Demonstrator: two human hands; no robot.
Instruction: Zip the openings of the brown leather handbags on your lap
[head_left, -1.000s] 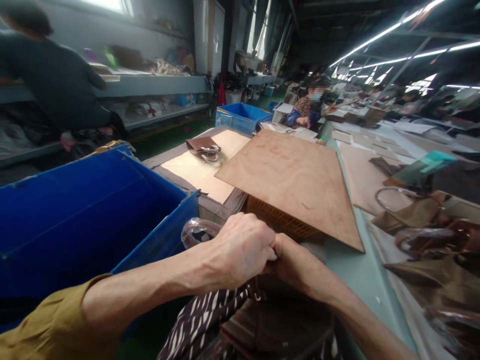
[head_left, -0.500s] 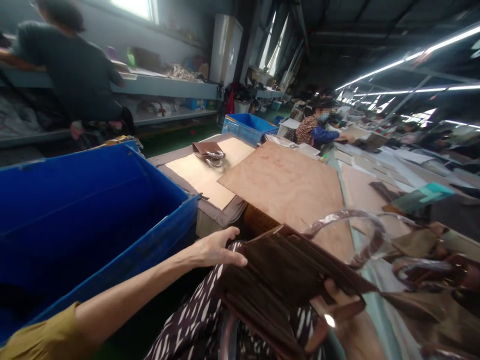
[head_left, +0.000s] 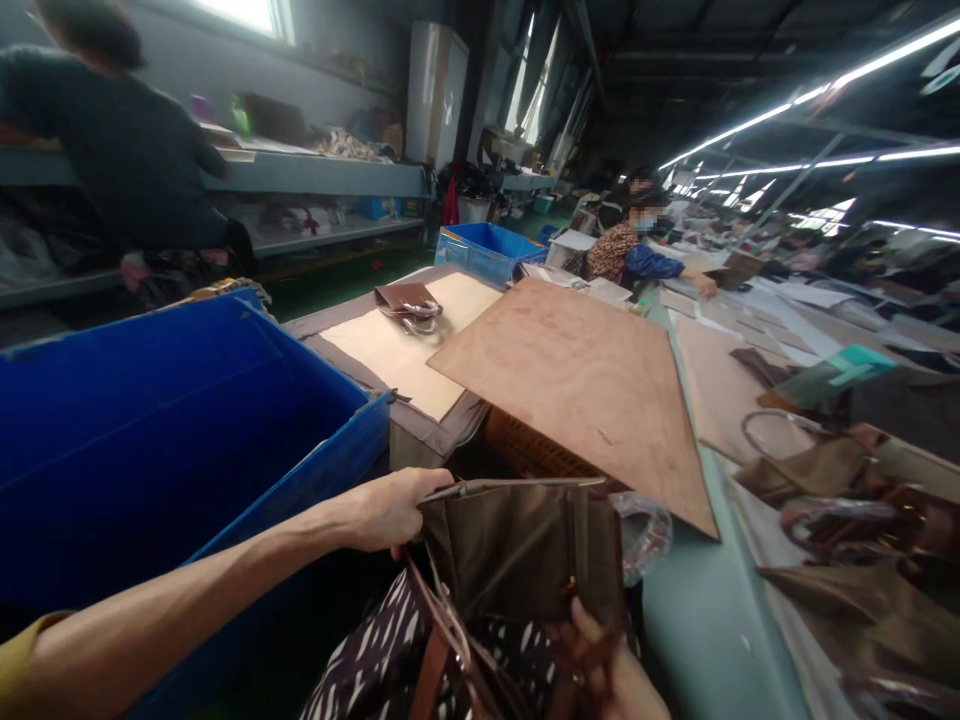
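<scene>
A dark brown handbag (head_left: 510, 545) lies over my lap, its olive-brown cloth inside facing me. My left hand (head_left: 405, 508) is closed on the bag's upper left edge. Low on the bag's right side is my right hand (head_left: 611, 655), its fingers bent round a brown leather part; the hand is partly blurred. A handle (head_left: 646, 535) wrapped in clear plastic sticks out beyond the bag's right side. Patterned dark cloth with white dashes (head_left: 375, 640) covers my lap beneath it.
A large blue bin (head_left: 352, 465) stands at my left. Ahead are a plywood board (head_left: 570, 370) and a folded brown bag (head_left: 409, 300) on a pale sheet. More brown bags (head_left: 862, 590) lie on the right-hand table. One person (head_left: 127, 160) sits far left, another (head_left: 630, 255) works ahead.
My left hand has closed on the bag's edge, where its fingers were apart before. The bag has turned so its cloth inside shows, and its handle has dropped lower.
</scene>
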